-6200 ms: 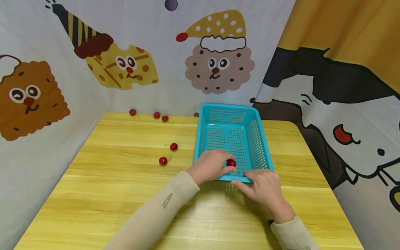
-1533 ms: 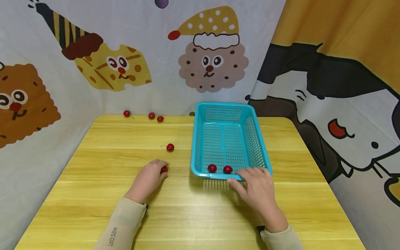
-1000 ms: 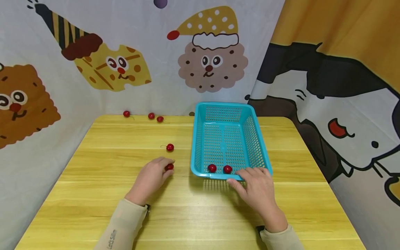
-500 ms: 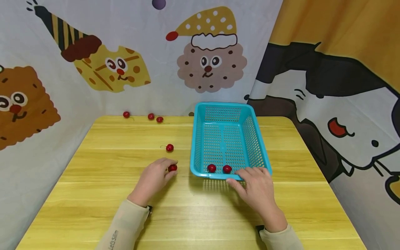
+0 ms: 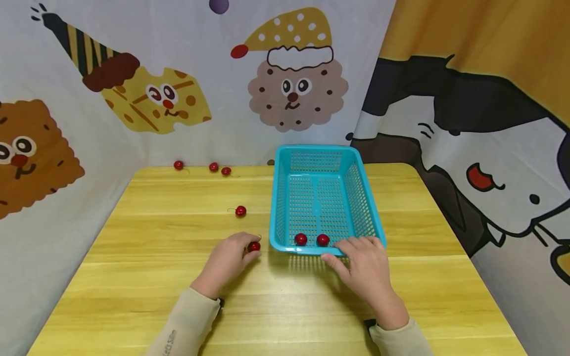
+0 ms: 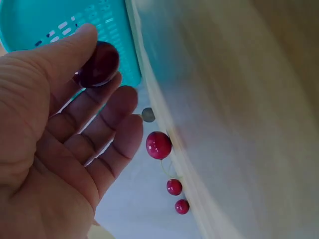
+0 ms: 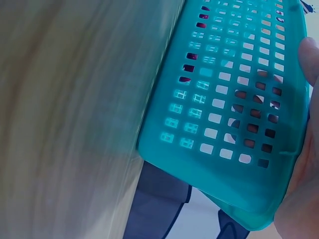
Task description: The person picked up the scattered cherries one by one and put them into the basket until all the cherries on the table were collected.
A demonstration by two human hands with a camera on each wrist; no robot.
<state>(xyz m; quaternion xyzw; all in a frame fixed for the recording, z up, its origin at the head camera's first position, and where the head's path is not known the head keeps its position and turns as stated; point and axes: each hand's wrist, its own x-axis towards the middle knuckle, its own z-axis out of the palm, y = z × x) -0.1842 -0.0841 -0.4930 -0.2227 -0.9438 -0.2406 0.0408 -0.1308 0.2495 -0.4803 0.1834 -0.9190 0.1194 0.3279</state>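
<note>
Between thumb and fingers my left hand (image 5: 226,261) pinches a red cherry (image 5: 254,246), just left of the basket's near corner; the left wrist view shows this cherry (image 6: 102,64) dark against the fingertips. My right hand (image 5: 366,271) grips the near rim of a blue plastic basket (image 5: 274,207), thumb outside and fingers over the edge. Inside, by the near wall, lie two cherries, one on the left (image 5: 301,239) and one on the right (image 5: 322,240). In the right wrist view, the perforated basket wall (image 7: 214,89) hides most of the fingers.
A single cherry (image 5: 240,211) with its stem lies on the wooden table (image 5: 160,247), left of the basket. Along the back edge sit a far-left cherry (image 5: 178,165) and a pair of cherries (image 5: 213,167) close together. A printed cloth (image 5: 178,29) hangs behind the table.
Since the oldest frame, my left hand has left a cherry in the basket and taken another from the table. It has moved right with it. My right hand stays on the rim.
</note>
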